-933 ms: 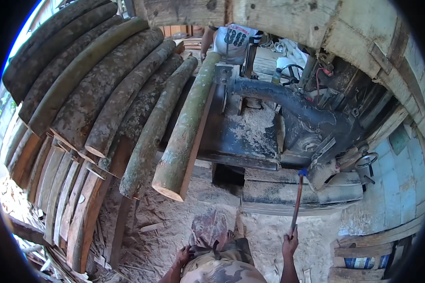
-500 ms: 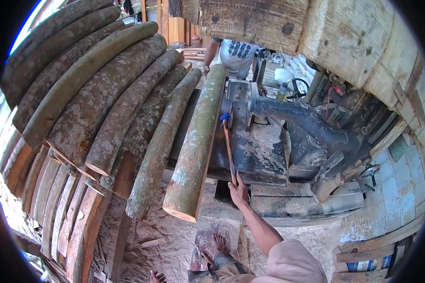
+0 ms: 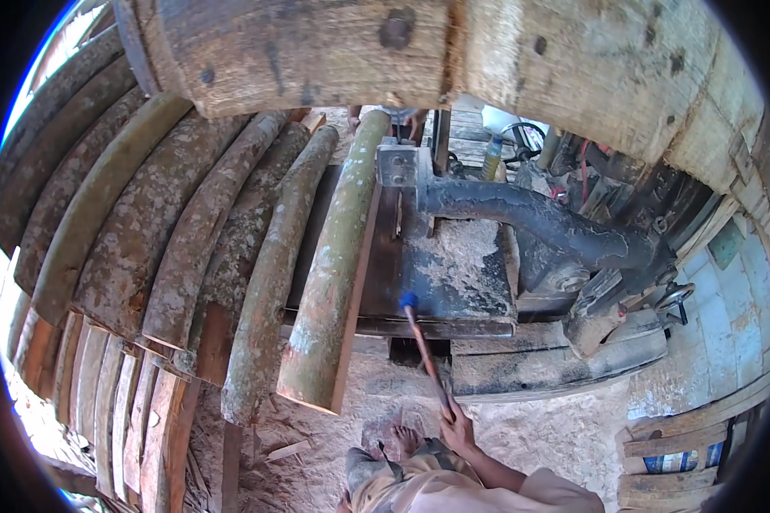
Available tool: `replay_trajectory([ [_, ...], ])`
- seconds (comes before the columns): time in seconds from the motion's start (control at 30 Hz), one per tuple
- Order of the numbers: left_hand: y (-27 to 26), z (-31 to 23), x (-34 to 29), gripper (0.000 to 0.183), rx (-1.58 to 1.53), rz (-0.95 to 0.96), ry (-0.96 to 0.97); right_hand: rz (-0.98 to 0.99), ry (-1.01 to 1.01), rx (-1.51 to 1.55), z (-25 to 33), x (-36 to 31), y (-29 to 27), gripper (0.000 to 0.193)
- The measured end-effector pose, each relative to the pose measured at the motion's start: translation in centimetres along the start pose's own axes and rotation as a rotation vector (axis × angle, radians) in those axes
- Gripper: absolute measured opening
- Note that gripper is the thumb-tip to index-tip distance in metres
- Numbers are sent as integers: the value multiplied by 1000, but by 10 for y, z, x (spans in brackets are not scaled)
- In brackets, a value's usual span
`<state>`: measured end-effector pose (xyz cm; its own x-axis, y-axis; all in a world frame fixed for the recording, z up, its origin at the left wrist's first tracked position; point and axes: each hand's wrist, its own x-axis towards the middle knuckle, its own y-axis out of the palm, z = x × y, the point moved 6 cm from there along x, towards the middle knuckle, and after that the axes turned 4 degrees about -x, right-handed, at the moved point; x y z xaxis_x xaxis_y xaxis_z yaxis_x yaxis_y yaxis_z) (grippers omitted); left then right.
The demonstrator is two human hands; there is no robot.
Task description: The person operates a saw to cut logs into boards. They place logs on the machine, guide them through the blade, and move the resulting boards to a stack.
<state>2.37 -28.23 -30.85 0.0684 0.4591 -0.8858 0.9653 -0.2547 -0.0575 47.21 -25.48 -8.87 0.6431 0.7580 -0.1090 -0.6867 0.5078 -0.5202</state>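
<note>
My right hand (image 3: 459, 430) is closed around the lower end of a brown wooden stick (image 3: 428, 355) with a blue wad at its tip. The tip hovers over or rests on the near part of a dark machine table (image 3: 385, 286) strewn with sawdust; I cannot tell which. On the table's left side lies a long log (image 3: 338, 265), its bark greenish and its right side sawn flat. What seems to be my left hand (image 3: 344, 503) shows only as a sliver at the lower edge, its fingers not distinct.
Several bark-covered logs (image 3: 150, 231) are stacked to the left, above cut slabs (image 3: 158, 432). A thick dark metal arm (image 3: 522, 205) crosses the machine. Overhead hangs a big wooden beam (image 3: 316, 51). Beyond the table, another person's arms (image 3: 417, 124) show. Sawdust covers the floor (image 3: 522, 427).
My right hand has drawn the stick back toward me, its blue tip moving from the table's far part to its near edge. The view has tilted, and the overhead beam hides more.
</note>
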Motion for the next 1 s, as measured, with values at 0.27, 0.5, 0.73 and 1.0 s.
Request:
replay_trajectory([
  [0.27,33,-147,40,76,356,164,90,-666,472,-174,-96,-158,-151,62],
  [0.5,117,-233,-2,72,385,281,254,-818,682,-342,-138,-142,-286,61],
  [0.73,129,-207,-36,67,280,296,319,-454,617,-1208,-136,-60,-420,65],
  [1.0,42,-117,-34,62,216,106,222,-604,-18,-1045,23,28,-287,60],
])
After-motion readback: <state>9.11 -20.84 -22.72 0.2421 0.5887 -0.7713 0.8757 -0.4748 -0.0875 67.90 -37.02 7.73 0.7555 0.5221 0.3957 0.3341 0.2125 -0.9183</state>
